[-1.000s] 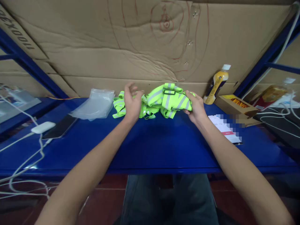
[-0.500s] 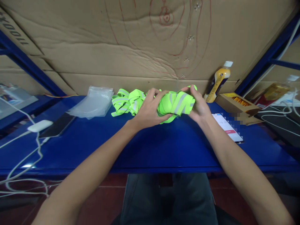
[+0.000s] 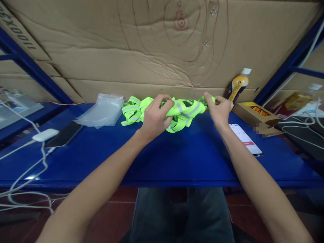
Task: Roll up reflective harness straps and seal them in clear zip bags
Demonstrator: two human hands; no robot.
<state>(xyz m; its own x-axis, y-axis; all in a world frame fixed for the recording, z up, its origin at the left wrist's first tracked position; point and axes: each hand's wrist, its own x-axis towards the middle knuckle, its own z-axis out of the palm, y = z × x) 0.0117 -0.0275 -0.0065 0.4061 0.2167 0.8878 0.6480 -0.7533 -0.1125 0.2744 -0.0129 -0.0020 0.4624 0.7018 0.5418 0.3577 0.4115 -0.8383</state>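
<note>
Neon-green reflective straps (image 3: 188, 111) with silver-grey stripes lie bunched between my hands on the blue table. My left hand (image 3: 158, 113) is closed around the left part of this bunch, fingers curled over the top. Pinched between the thumb and fingers of my right hand (image 3: 218, 109) is the right end of a strap, drawn out from the bunch. More of the same straps (image 3: 133, 109) sit in a heap left of my left hand, partly covered by it.
Clear plastic bags (image 3: 102, 109) lie to the left, beside a dark phone (image 3: 64, 134) and a white charger (image 3: 46, 135) with cables. On the right are a lit phone (image 3: 246, 140), a juice bottle (image 3: 238, 86) and an open carton (image 3: 263, 118). Cardboard (image 3: 93, 64) backs the blue table (image 3: 177, 162).
The strap bundle, compact and rolled before, is now looser and flatter. My right hand has shifted slightly right, pulling a strap end out; my left hand has moved a little left.
</note>
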